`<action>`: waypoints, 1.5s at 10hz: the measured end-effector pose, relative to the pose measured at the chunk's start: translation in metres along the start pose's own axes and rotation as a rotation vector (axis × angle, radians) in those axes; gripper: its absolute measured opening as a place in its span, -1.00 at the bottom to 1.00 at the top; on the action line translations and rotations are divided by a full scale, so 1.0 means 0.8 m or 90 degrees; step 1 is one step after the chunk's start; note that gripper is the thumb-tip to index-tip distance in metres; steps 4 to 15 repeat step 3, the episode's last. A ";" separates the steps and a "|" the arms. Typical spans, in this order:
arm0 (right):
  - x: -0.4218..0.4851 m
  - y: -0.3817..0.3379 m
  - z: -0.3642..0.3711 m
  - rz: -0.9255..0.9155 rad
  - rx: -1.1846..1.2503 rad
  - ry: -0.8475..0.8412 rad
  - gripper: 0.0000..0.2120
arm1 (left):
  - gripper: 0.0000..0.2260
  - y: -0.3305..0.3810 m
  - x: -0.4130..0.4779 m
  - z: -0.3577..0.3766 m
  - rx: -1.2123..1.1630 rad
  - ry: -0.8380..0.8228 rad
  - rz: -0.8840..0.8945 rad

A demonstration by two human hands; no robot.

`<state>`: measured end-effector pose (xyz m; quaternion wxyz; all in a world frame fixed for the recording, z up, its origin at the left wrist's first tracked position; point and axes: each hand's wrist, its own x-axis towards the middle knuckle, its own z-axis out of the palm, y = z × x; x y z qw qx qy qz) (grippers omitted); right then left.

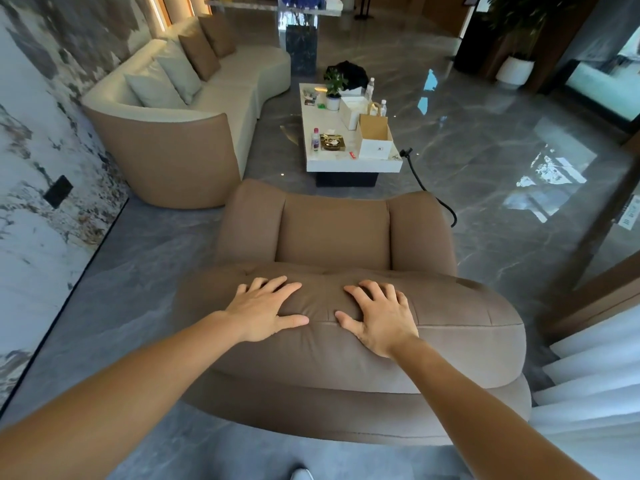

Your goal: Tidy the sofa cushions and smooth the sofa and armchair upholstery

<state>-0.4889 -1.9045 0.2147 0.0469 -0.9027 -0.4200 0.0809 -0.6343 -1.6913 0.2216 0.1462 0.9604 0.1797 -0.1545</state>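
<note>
I stand behind a brown armchair (332, 233) and look down over its padded backrest (450, 327). My left hand (266, 308) lies flat on the top of the backrest, fingers spread. My right hand (379, 317) rests flat beside it, a short gap between the two thumbs. Neither hand holds anything. Further back on the left stands a curved cream sofa (194, 109) with a tan outer shell. Two pale cushions (166, 81) and two tan cushions (204, 51) lean upright along its back.
A white coffee table (346, 161) beyond the armchair carries a paper bag, boxes, bottles and a small potted plant. A black cable (426, 188) runs over the glossy grey floor to its right. A marble wall is on the left, white curtains at lower right.
</note>
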 end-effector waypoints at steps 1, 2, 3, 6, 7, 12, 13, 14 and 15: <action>0.016 -0.012 -0.015 0.021 0.010 -0.038 -0.30 | -0.39 -0.013 -0.007 -0.018 -0.027 0.022 0.008; 0.040 -0.049 -0.036 0.013 0.014 -0.059 -0.46 | -0.59 -0.043 -0.018 -0.057 -0.045 0.019 -0.029; 0.072 -0.109 -0.054 -0.034 0.004 -0.176 -0.51 | -0.63 -0.087 -0.039 -0.090 -0.013 -0.021 -0.111; 0.072 -0.109 -0.054 -0.034 0.004 -0.176 -0.51 | -0.63 -0.087 -0.039 -0.090 -0.013 -0.021 -0.111; 0.072 -0.109 -0.054 -0.034 0.004 -0.176 -0.51 | -0.63 -0.087 -0.039 -0.090 -0.013 -0.021 -0.111; 0.072 -0.109 -0.054 -0.034 0.004 -0.176 -0.51 | -0.63 -0.087 -0.039 -0.090 -0.013 -0.021 -0.111; 0.072 -0.109 -0.054 -0.034 0.004 -0.176 -0.51 | -0.63 -0.087 -0.039 -0.090 -0.013 -0.021 -0.111; 0.072 -0.109 -0.054 -0.034 0.004 -0.176 -0.51 | -0.63 -0.087 -0.039 -0.090 -0.013 -0.021 -0.111; 0.072 -0.109 -0.054 -0.034 0.004 -0.176 -0.51 | -0.63 -0.087 -0.039 -0.090 -0.013 -0.021 -0.111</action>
